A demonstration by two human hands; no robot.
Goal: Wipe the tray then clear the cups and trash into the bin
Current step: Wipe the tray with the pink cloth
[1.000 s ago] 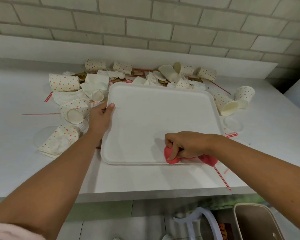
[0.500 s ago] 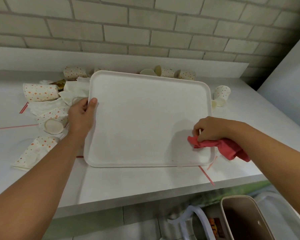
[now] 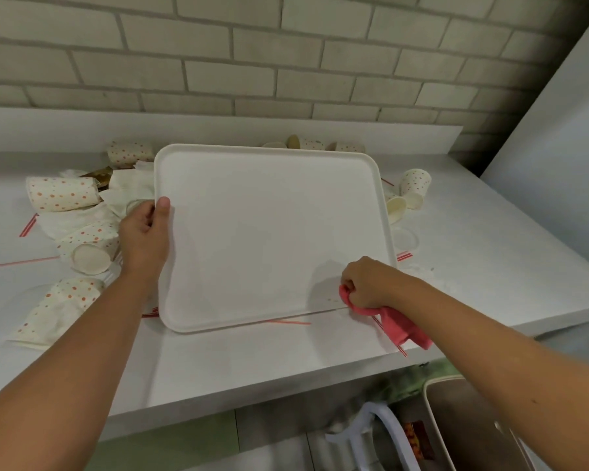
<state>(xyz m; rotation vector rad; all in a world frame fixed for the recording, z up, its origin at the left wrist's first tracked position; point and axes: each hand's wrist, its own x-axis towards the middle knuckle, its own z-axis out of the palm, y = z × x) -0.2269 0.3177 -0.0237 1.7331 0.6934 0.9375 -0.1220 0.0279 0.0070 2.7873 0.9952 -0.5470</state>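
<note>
2 grips: left grip [image 3: 145, 232] pinches tray [image 3: 269, 215] rim; right grip [image 3: 371, 283] clenches pink cloth [image 3: 405, 326] at tray corner.

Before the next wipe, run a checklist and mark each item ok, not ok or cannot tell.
1. Left hand grips the left rim of the tray: ok.
2. Right hand holds the cloth at the tray's near right corner: ok.
3. Tray surface clean: cannot tell; faint specks beside the cloth.
4. Cups off the counter: not ok; they lie around the tray.
5. Bin open below the counter edge: ok.
</note>
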